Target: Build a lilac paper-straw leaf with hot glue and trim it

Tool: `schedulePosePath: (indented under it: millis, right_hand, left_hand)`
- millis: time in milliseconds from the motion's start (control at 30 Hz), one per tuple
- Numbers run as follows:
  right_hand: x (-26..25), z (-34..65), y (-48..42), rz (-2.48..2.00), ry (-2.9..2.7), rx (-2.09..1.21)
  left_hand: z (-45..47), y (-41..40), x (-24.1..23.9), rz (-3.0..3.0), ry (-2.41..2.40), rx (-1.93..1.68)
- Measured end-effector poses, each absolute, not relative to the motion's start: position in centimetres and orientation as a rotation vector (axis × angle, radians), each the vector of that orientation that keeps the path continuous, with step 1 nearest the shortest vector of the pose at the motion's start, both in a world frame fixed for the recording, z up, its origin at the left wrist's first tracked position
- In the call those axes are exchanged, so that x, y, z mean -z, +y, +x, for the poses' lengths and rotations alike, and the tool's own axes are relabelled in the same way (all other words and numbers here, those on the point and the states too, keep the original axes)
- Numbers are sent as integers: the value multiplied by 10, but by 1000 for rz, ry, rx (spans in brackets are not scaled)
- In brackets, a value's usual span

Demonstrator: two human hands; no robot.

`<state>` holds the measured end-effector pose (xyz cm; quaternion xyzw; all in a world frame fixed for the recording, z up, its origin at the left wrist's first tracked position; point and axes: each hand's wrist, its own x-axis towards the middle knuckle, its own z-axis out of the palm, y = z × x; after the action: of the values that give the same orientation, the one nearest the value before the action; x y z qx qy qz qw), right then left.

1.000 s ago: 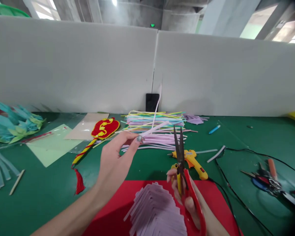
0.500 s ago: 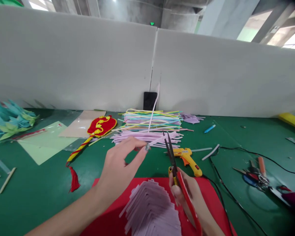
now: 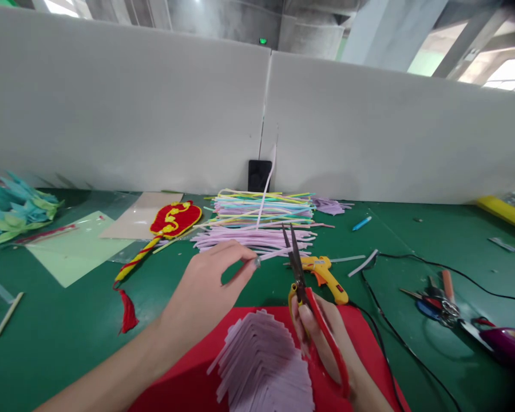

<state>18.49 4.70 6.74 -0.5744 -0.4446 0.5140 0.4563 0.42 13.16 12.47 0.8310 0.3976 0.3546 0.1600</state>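
Note:
My left hand [image 3: 210, 289] pinches one end of a pale lilac strip [image 3: 273, 253], which reaches right to the dark blades of the scissors [image 3: 297, 269]. My right hand [image 3: 321, 343] grips the red and yellow handles of these scissors, blades pointing up and slightly apart around the strip. Below both hands a layered lilac piece of stepped strips [image 3: 264, 363] lies on a red sheet [image 3: 189, 386].
A stack of pastel strips [image 3: 261, 220] lies ahead on the green table [image 3: 68, 320], with a yellow glue gun [image 3: 326, 274] and black cable [image 3: 395, 349] to the right. A red tasselled ornament [image 3: 171, 220] lies left. More scissors and tools [image 3: 444, 306] sit far right. White partition [image 3: 154, 114] behind.
My left hand has lowered the lilac strip from above the stack to the scissor blades. The scissors have shifted left and down slightly, closer to the strip.

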Motion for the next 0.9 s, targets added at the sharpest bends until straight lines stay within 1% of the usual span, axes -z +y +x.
schedulePosePath:
  millis: [167,400,667,900]
  right_hand:
    - [-68,185,48,-1446,-1140,-1202]
    - [-60,185,50,-1455,-1089,-1225]
    - [-73,181,49,-1552,-1127,-1224]
    - [-70,184,51,-1689,-1197,-1186]
  left_hand:
    - [3,131,-123,2386,1121,-1006]
    - [2,130,-123,2400,1120,-987]
    - [1,133,-124,2380,1176,-948]
    - [3,137,-124,2294,1273,-815]
